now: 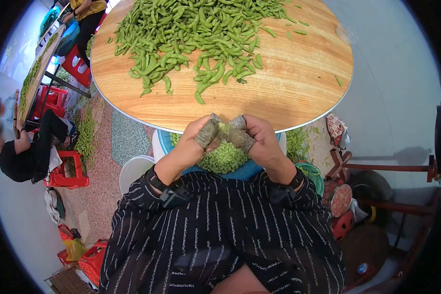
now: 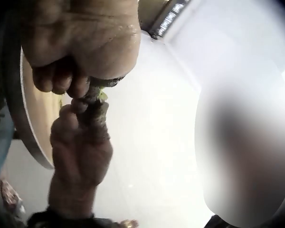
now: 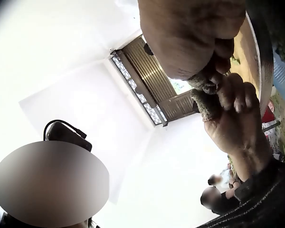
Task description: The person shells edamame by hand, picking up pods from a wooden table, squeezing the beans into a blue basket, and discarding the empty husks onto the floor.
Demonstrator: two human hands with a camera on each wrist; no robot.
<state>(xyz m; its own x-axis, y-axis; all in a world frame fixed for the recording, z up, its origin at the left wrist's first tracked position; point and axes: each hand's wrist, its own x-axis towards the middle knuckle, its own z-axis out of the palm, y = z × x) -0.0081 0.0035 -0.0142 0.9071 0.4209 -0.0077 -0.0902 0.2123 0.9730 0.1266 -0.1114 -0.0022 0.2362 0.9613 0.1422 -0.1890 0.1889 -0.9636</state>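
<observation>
Green pod (image 1: 224,127) pinched between both hands (image 1: 188,147) (image 1: 264,142)

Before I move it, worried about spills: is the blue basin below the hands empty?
Not empty: the head view shows shelled green beans lying in the blue basin. Cannot tell how deep they go.

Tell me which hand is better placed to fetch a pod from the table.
Probably the left hand: the nearest pod lies almost straight ahead of it, and most of the pile sits on that side. The right hand faces barer tabletop. Both seem to pinch a green piece.
</observation>
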